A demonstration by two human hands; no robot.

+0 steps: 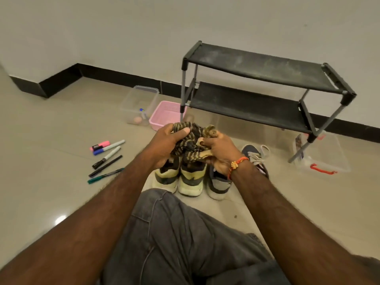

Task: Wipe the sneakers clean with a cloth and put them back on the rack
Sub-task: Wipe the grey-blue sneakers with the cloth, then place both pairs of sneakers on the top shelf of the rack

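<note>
**Cloth gathered, wiping not yet begun**

While both shelves of the rack stand bare, the left hand and right hand clutch a bunched cloth above four sneakers on the floor. Every shoe seems left to wipe and shelve; their toes are hidden.

On the beige tiled floor, left of centre, lie several pens and markers fanned out side by side, a pink highlighter at their far end. Further back, near the black skirting board of the pale wall, stands a clear plastic box with a small round thing and a marker inside, touching a pink basket. At right sits another clear box with red clasps.
</note>
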